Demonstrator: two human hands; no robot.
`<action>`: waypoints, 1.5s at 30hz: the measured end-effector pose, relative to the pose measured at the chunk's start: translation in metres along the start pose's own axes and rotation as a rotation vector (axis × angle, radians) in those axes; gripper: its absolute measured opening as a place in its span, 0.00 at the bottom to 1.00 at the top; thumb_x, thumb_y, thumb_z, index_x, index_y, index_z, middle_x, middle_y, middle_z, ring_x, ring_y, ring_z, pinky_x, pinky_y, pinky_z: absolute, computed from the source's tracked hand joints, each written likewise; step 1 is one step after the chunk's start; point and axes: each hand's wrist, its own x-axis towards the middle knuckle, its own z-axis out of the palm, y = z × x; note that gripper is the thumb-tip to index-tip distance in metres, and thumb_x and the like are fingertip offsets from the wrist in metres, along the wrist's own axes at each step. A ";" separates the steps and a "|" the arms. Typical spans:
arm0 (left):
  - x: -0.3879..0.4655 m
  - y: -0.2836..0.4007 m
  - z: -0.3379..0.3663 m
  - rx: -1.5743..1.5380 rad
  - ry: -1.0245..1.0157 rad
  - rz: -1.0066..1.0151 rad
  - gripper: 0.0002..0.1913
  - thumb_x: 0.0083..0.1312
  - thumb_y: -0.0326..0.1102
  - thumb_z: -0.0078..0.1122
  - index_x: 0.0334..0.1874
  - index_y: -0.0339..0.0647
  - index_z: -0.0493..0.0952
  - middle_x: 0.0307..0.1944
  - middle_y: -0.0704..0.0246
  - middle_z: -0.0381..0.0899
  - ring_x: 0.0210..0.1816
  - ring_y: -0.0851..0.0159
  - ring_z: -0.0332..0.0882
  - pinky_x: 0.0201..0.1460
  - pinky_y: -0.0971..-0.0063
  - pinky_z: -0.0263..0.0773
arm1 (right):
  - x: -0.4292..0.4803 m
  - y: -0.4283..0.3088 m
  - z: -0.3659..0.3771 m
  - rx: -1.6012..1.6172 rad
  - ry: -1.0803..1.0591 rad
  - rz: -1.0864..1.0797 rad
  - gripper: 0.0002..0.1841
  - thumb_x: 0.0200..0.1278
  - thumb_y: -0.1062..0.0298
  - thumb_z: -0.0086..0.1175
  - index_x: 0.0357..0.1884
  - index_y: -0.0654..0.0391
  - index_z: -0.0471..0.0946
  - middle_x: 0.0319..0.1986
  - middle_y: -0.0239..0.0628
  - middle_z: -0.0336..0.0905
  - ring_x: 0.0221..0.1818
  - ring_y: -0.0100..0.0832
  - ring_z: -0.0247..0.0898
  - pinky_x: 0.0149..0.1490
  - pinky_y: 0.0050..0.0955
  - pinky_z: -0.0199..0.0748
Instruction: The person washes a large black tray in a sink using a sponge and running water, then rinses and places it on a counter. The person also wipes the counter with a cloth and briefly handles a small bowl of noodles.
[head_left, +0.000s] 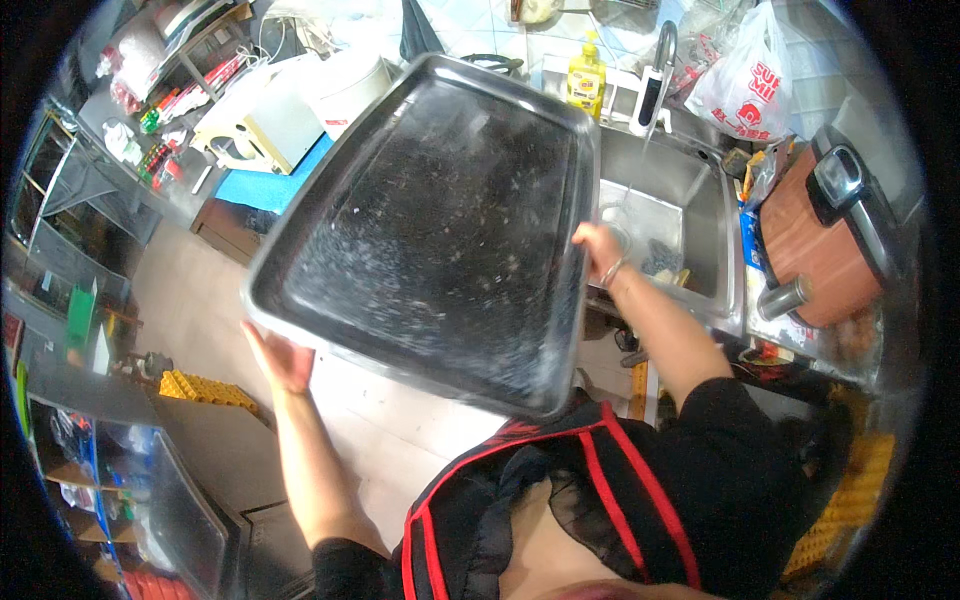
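A large dark baking tray (442, 225) with a raised metal rim fills the middle of the head view, tilted, its inside wet or speckled with pale bits. My right hand (600, 251) grips its right rim, thumb over the edge. My left hand (285, 360) supports the lower left corner from beneath, palm up, with the thumb apart. To the right of the tray lies a stainless steel sink (709, 202), partly hidden by it. A faucet (656, 82) stands behind the sink, and water seems to run from it. Inside the sink are a pale rectangular container and a dark scouring pad (660, 259).
Behind the tray stand a yellow pump bottle (586, 79) and a white plastic bag (742, 82). A brown appliance (817, 232) sits right of the sink. At the left are a cream-coloured appliance (262, 120), a cluttered counter and yellow egg trays (206, 390).
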 end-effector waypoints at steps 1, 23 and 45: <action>0.013 0.005 0.005 0.005 -0.039 -0.140 0.39 0.56 0.67 0.40 0.56 0.36 0.64 0.54 0.59 0.67 0.53 0.58 0.66 0.55 0.63 0.62 | 0.004 -0.023 -0.007 -0.072 -0.058 -0.038 0.05 0.41 0.70 0.48 0.19 0.62 0.71 0.17 0.37 0.71 0.17 0.32 0.71 0.23 0.31 0.73; 0.011 -0.157 0.079 0.267 -0.062 -0.018 0.21 0.43 0.23 0.49 0.44 0.35 0.68 0.34 0.65 0.71 0.35 0.65 0.70 0.41 0.74 0.67 | -0.101 0.029 -0.021 0.315 -0.197 -0.096 0.26 0.52 0.71 0.53 0.55 0.53 0.59 0.45 0.40 0.69 0.49 0.39 0.66 0.49 0.44 0.68; 0.206 0.015 0.164 0.432 -0.268 -0.458 0.25 0.55 0.47 0.51 0.52 0.38 0.69 0.50 0.61 0.72 0.49 0.56 0.71 0.53 0.59 0.66 | 0.092 -0.050 -0.227 -0.414 0.140 0.295 0.20 0.43 0.65 0.54 0.39 0.64 0.67 0.42 0.48 0.65 0.44 0.39 0.65 0.41 0.42 0.67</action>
